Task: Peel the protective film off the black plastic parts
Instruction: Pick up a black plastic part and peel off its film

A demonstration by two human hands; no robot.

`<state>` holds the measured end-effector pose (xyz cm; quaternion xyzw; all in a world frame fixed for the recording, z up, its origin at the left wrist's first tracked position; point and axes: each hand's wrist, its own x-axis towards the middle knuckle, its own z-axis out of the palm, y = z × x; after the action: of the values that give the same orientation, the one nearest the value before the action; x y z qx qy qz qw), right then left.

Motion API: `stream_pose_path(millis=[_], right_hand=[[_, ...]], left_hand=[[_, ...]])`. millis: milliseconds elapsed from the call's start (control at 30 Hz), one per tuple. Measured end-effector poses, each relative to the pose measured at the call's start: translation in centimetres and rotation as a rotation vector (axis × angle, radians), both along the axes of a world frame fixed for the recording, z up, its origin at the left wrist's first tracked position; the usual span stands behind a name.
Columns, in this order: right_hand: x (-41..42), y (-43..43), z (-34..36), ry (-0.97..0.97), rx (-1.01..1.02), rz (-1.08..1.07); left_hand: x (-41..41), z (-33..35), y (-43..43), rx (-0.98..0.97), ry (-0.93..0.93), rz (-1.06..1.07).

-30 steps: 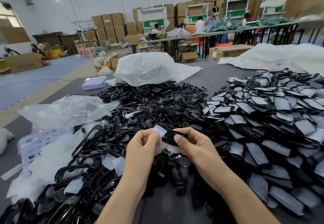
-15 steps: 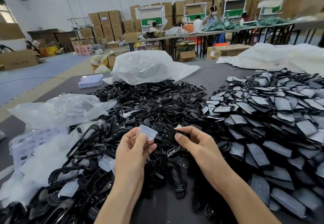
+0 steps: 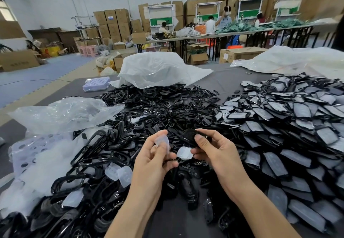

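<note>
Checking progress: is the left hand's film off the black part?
Off. The left hand pinches the clear film, apart from the black part the right hand holds.

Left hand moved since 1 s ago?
Yes: left hand with its peeled film has drawn leftward, toward the loose films on the pile, clear of the black part in the right hand.

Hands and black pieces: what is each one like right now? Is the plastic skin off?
left hand: pinches a peeled clear film.
right hand: grips a black part, top looks bare.
second film: at the right fingertips; held or loose, cannot tell.
right pile: film on.
middle pile: bare.
</note>
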<state>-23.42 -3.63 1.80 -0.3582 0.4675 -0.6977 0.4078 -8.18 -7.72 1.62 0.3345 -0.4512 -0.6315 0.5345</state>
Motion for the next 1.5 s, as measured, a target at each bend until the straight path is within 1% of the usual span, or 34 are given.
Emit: stream_pose_path(millis=[133,267,367,433,500,567,633,800,1000,1133,1200,1300,1433,1500], right_hand=[[-0.2,-0.2,-0.2,-0.024,0.004,-0.027],[-0.3,-0.3,-0.4,0.008,0.019,-0.012],[-0.2,-0.2,-0.5,0.052,0.043,0.012],[-0.1,0.0,-0.5,0.107,0.054,0.029],[-0.1,0.1,-0.4,0.152,0.067,0.053],[0.0,0.2,-0.3,0.145,0.068,0.083],[0.1,0.3,-0.1,0.118,0.058,0.101],[0.2,0.4,0.2,0.109,0.035,0.126],[0.7,0.5,0.1,0.117,0.018,0.185],[1.2,0.6,0.3,0.033,-0.025,0.219],[1.4,0.5,0.3,0.026,-0.026,0.216],[1.3,0.4,0.1,0.092,-0.001,0.162],[1.0,0.4,0.2,0.111,-0.001,0.12],[0.9,0.4,0.2,0.121,-0.002,0.105]], left_hand=[[0.0,-0.5,-0.2,-0.069,-0.103,0.01],[0.2,-0.3,0.2,-0.282,-0.391,0.024],[0.0,-0.1,0.8,-0.389,-0.509,-0.008],[-0.2,-0.1,1.2,-0.445,-0.595,0.031],[-0.3,-0.1,1.3,-0.48,-0.636,0.119],[-0.3,-0.1,1.2,-0.515,-0.634,0.204],[-0.3,-0.2,1.0,-0.505,-0.596,0.242],[-0.4,-0.3,1.0,-0.431,-0.471,0.213],[-0.4,-0.6,0.8,-0.338,-0.395,0.192],[-0.4,-0.6,0.7,-0.288,-0.328,0.223],[-0.4,-0.6,0.6,-0.26,-0.281,0.201],[-0.4,-0.5,0.6,-0.242,-0.26,0.12],[-0.4,-0.5,0.6,-0.229,-0.193,0.056],[-0.3,-0.4,0.7,-0.242,-0.201,0.041]])
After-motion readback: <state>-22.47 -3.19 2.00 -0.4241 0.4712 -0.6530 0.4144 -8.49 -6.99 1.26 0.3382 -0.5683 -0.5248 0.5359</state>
